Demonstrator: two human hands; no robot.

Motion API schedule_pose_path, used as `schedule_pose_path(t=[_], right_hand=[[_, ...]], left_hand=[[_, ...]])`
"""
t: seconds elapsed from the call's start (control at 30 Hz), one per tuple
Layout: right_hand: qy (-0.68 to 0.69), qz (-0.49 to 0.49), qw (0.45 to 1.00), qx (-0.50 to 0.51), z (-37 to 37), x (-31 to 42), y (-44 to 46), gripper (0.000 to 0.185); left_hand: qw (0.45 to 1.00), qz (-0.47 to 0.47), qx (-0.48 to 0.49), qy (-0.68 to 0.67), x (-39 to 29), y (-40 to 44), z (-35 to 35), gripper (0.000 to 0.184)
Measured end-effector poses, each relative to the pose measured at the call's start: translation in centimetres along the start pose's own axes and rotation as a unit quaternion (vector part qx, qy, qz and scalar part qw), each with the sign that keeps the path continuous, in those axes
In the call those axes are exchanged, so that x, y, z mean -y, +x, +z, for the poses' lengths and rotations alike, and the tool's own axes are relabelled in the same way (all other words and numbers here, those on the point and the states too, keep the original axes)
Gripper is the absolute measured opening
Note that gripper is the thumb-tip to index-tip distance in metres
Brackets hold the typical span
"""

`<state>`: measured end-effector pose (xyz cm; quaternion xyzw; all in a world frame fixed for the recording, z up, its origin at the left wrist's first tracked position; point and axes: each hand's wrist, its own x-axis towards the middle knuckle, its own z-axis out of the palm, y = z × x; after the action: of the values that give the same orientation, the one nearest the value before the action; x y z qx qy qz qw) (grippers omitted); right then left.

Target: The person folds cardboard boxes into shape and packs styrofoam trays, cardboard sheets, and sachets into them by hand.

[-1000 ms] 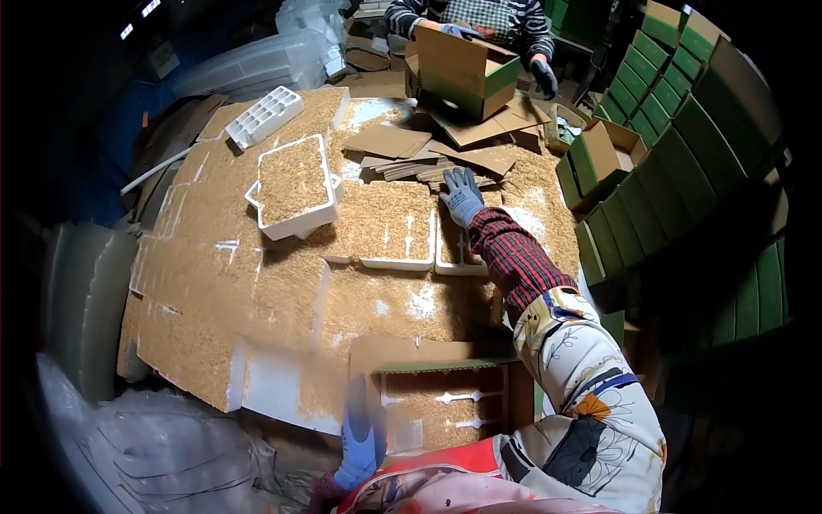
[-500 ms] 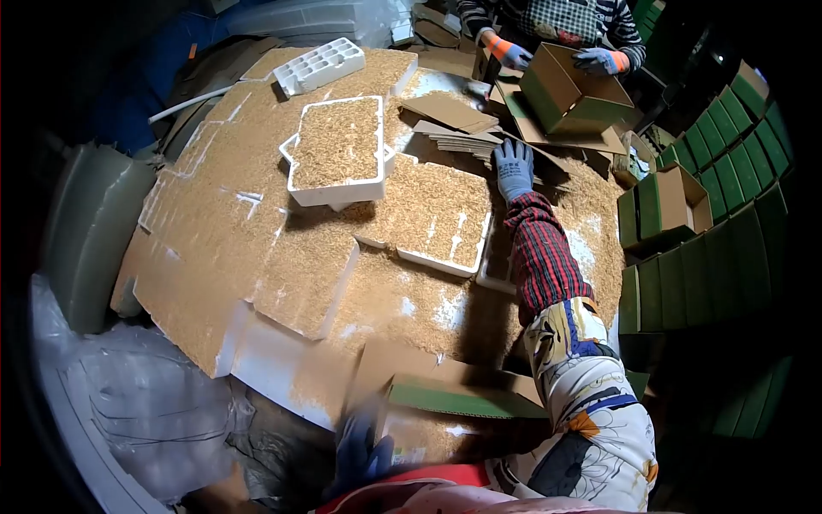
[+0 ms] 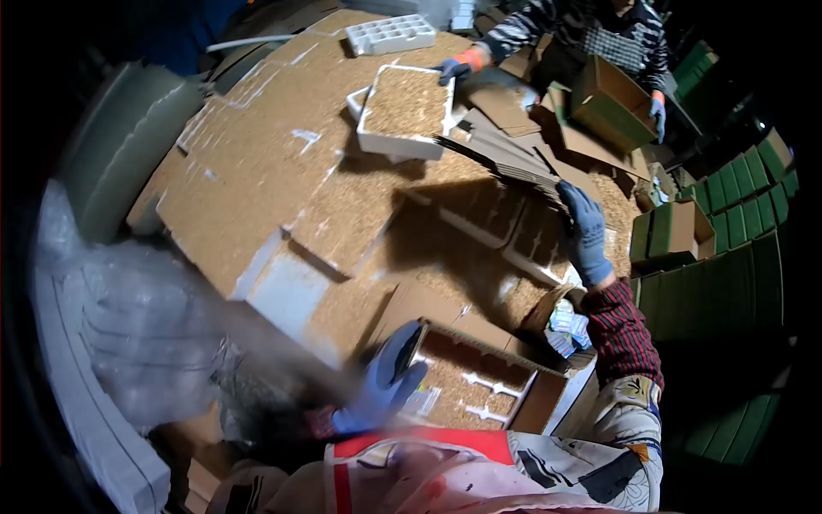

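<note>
My right hand, in a grey-blue glove, grips the right end of a stack of thin cardboard sheets, raised over the table. The stack casts a dark shadow below. My left hand, in a blue glove and slightly blurred, is at the left wall of an open cardboard box, fingers outside and thumb over the edge. Inside that box lie grain-like brown filling and white dividers. The box stands close to my body, its far flap folded outward.
Brown loose filling covers the table. A filled white foam tray sits atop another; a co-worker's gloved hand touches it. Their other hand holds a green-brown box. Green boxes line the right; a small-packet container stands near my right arm.
My right hand has lifted the cardboard sheets off the pile. The box near me now shows its inside. The co-worker's hand has moved from the green-brown box to the foam tray.
</note>
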<state>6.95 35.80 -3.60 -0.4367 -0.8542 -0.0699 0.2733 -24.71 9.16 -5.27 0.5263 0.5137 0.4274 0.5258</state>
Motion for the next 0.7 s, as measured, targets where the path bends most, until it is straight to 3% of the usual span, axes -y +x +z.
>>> schedule_pose_path(t=[0.03, 0.07, 0.1, 0.17, 0.23, 0.3, 0.37, 0.4, 0.43, 0.47, 0.5, 0.57, 0.63, 0.7], right_hand=[[0.011, 0.003, 1.000, 0.006, -1.5, 2.3, -0.2, 0.044], [-0.001, -0.010, 1.000, 0.010, -2.9, 4.8, -0.4, 0.043], [-0.008, -0.023, 1.000, 0.017, -4.4, 7.5, -0.5, 0.044], [-0.006, -0.019, 0.996, 0.081, -6.6, 11.6, -0.8, 0.049], [0.001, 0.003, 0.994, 0.111, -6.8, 14.6, -1.3, 0.051], [0.003, 0.044, 0.988, 0.148, -4.5, 16.3, -2.1, 0.050], [-0.029, 0.002, 0.972, 0.234, -1.8, 16.2, -3.3, 0.058], [0.067, 0.019, 0.953, 0.294, -1.6, 15.9, -3.9, 0.063], [0.164, 0.035, 0.923, 0.346, -1.8, 15.5, -4.2, 0.068], [0.290, 0.116, 0.871, 0.379, -4.0, 15.2, -3.5, 0.072], [0.399, 0.186, 0.843, 0.309, -6.7, 15.1, -3.9, 0.067], [0.412, 0.269, 0.854, 0.167, -11.2, 14.4, -5.7, 0.062], [0.386, 0.315, 0.865, 0.065, -14.5, 13.1, -9.9, 0.058], [0.310, 0.379, 0.872, 0.026, -16.5, 12.8, -15.0, 0.053]], left_hand=[[0.995, 0.012, -0.005, -0.096, 0.0, 0.0, -0.1, 0.052], [0.976, -0.033, 0.006, -0.215, 1.0, -0.5, -0.6, 0.053], [0.988, 0.026, 0.013, -0.149, 3.6, -0.5, -1.2, 0.053], [0.985, 0.004, -0.012, -0.171, 4.6, -0.2, -2.1, 0.053], [0.958, -0.036, -0.061, -0.278, 5.9, -0.1, -2.7, 0.054], [0.975, -0.021, -0.084, -0.207, 6.8, 0.5, -4.3, 0.054], [0.924, -0.031, -0.127, -0.358, 10.0, 2.1, -6.0, 0.053], [0.956, -0.025, -0.173, -0.236, 9.0, 3.0, -6.3, 0.053], [0.985, 0.008, -0.138, -0.106, 9.2, 3.9, -7.6, 0.052], [0.985, 0.026, -0.148, -0.085, 8.4, 4.8, -8.3, 0.056], [0.984, 0.094, -0.148, 0.028, 7.7, 5.4, -8.4, 0.061], [0.952, 0.197, -0.158, 0.174, 4.8, 6.4, -8.0, 0.070], [0.914, 0.271, -0.076, 0.291, 2.7, 7.7, -7.5, 0.068], [0.882, 0.317, 0.024, 0.348, 0.9, 9.4, -6.2, 0.068]])
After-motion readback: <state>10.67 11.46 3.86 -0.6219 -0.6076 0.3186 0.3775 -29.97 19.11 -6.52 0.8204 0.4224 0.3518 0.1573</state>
